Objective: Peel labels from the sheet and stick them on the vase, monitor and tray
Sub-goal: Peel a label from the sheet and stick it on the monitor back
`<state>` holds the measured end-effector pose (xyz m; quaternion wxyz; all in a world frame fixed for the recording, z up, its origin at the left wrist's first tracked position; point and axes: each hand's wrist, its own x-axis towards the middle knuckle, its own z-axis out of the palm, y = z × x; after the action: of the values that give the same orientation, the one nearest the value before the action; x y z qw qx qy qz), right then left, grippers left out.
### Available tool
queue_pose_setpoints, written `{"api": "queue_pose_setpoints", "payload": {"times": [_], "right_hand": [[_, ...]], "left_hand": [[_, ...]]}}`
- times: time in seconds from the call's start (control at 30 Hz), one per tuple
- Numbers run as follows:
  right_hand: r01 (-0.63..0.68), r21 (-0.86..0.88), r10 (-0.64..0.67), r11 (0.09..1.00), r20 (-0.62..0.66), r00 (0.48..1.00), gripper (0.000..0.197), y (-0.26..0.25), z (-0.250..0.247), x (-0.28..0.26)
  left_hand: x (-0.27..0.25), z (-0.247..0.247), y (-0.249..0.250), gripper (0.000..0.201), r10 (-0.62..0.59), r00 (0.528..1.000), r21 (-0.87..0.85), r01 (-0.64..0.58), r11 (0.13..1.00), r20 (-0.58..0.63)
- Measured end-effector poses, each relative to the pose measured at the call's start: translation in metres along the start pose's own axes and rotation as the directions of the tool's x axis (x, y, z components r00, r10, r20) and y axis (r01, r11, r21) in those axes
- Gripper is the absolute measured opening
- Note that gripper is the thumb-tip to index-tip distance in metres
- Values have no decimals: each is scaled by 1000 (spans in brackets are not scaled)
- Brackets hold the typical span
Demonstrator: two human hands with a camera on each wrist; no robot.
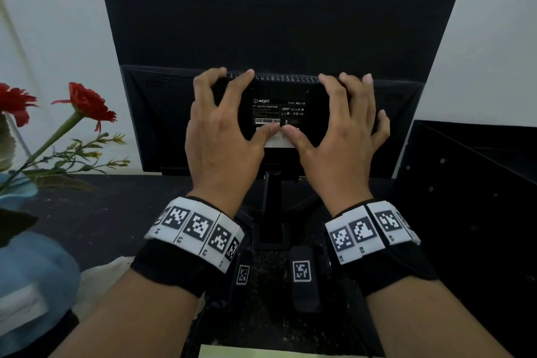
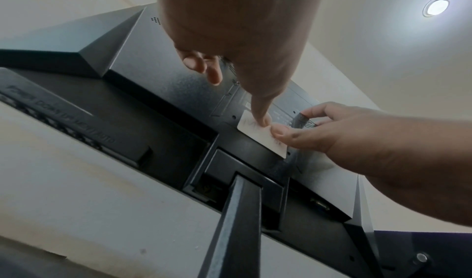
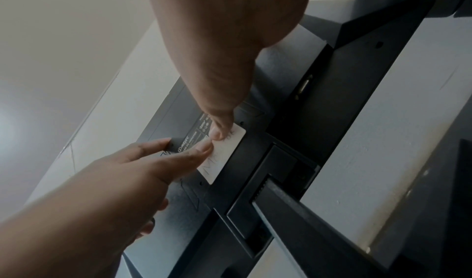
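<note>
A flat white rectangular label [image 1: 278, 140] lies on the matte black back of the monitor [image 1: 174, 38], long axis level. The left hand [image 1: 222, 136] and right hand [image 1: 337, 139] spread, thumbs pressing the label, fingertips touching the casing.

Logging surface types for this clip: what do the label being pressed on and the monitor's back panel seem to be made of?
Label: looks like matte white paper, thin and flat, with faint handwriting; both thumbs press it down. Monitor back panel: apparently moulded black plastic with a fine-textured, low-sheen finish, judging by its vent slots, screw recesses and soft grey highlights in the wrist views.
</note>
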<state>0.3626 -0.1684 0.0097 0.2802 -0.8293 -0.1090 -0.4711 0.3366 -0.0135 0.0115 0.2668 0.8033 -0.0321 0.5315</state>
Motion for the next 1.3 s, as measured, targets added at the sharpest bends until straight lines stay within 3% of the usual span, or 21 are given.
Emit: {"api": "queue_pose_setpoints", "payload": {"times": [0.27,0.73,1.3], "right_hand": [[36,5,-36,999,-7,999,71,12,-5,3],[78,0,-78,997,3,997,74,18,-8,4],[125,-37,-121,991,100,988,107,28,-11,5]], "left_hand": [[7,-5,-12,74,32,999,-33,-31,999,40],[10,-11,-22,75,97,992,-83,-90,992,80],[10,-11,-31,111,124,976,-37,-119,992,179]]}}
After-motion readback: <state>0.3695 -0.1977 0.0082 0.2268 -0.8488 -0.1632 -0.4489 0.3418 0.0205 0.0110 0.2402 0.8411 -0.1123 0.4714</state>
